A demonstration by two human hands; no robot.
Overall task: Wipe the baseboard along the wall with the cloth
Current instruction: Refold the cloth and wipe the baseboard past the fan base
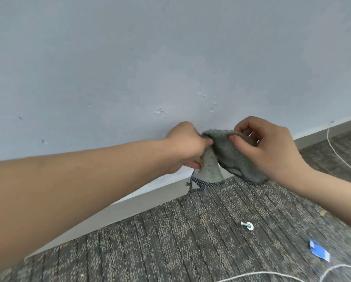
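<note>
Both hands hold the cloth (227,151) up in the air in front of the wall (129,58), above the baseboard (101,212) and not touching it. The left hand (185,146) has its grip closed into a fist on the cloth's left end, the fabric bunched inside the fingers. The right hand (266,147) has its grip pinching the upper right edge between thumb and forefinger, with the other fingers curled loosely behind the fabric.

No container shows in the view.

The cloth is a small grey-green terry rag, fuzzy and worn, arched between the two grips and sagging below them in two folds. Its hem is bound in dark blue-and-white stitching, and a frayed thread (187,191) of that binding dangles from the lower corner under the left grip, down in front of the baseboard and the edge of the carpet (170,241).

The baseboard is a pale grey strip running diagonally under both forearms, between the blue-grey, scuffed wall and the striped grey carpet.

On the carpet, below and toward the person from the right grip, lie a metal bolt with a washer (247,225), a blue and white scrap (319,250) farther right, and a white cord (341,157) looping along the right side and near edge.
</note>
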